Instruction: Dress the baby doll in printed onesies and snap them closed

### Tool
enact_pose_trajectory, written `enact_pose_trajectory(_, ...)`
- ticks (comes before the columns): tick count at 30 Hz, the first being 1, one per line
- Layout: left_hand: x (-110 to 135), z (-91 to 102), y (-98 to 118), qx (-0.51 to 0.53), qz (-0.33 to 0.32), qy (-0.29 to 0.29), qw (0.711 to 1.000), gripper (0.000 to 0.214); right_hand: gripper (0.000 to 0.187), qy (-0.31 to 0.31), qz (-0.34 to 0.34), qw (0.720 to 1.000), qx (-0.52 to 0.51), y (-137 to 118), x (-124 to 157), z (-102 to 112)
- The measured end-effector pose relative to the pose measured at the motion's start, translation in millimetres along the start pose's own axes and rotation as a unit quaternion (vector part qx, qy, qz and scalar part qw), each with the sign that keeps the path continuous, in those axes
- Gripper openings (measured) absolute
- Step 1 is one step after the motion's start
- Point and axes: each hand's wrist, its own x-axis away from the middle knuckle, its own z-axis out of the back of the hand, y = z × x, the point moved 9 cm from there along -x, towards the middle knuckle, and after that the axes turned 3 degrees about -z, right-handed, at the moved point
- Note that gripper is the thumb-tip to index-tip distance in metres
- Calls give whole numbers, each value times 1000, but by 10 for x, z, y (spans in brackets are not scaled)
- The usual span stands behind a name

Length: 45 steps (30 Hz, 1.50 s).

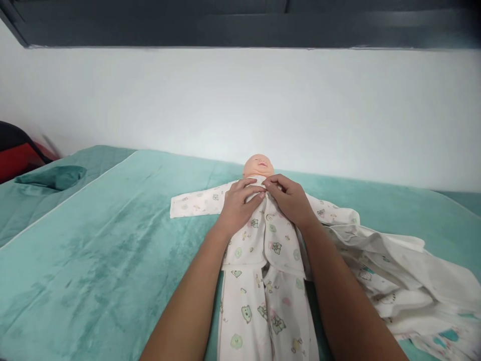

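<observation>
A baby doll (259, 165) lies on its back on the teal bedspread, its head toward the wall. It wears a white printed baby jacket (251, 238), with matching trousers (246, 313) below. Both hands meet at the jacket's front, just under the doll's chin. My left hand (241, 203) has its fingers bent over the left front edge, and my right hand (287, 198) pinches the cloth close beside it. What fastening lies under the fingertips is hidden. The jacket's left sleeve is stretched out flat; the right one is partly behind my right forearm.
White printed cloths (409, 281) lie in a crumpled pile to the right. Teal bedspread (112, 240) spreads to the left, with a folded teal cloth (52, 178) and a red and black object (18, 153) at the far left. A white wall (240, 100) stands behind.
</observation>
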Motion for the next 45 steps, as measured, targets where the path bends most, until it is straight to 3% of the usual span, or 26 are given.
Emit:
enact_pose_trajectory(4, -21, -3, -24, 8, 7, 4, 1000, 16, 20, -17, -26, 999, -15, 18, 3, -15)
enact_pose_trajectory(13, -16, -9, 28, 24, -10, -29, 999, 12, 23, 18, -62, 995, -69, 79, 1, -8)
enact_pose_trajectory(20, -20, -1, 55, 0, -23, 12, 1000, 14, 18, 32, -54, 994, -87, 64, -5, 34)
enact_pose_trajectory(25, 18, 86, 15, 85, -14, 37, 996, 13, 22, -1, -34, 998, -53, -27, 36, 49)
enact_pose_trajectory(29, 73, 63, 84, 110, -25, -61, 992, 23, 28, -48, -24, 998, 40, -132, 153, 36)
enact_pose_trajectory(34, 193, -38, 159, 69, -16, -203, 977, 23, 18, -83, -25, 994, 72, -208, 361, 69)
enact_pose_trajectory(37, 216, -52, 189, 41, -32, -219, 974, 21, 19, -99, -43, 993, 41, -159, 500, 67)
enact_pose_trajectory(41, 206, -82, 212, 9, -56, -214, 975, 18, 19, -57, -72, 995, -40, -1, 645, 100)
enact_pose_trajectory(45, 179, -75, 264, 4, -73, -179, 981, 20, 19, -30, -57, 991, -120, 45, 696, 73)
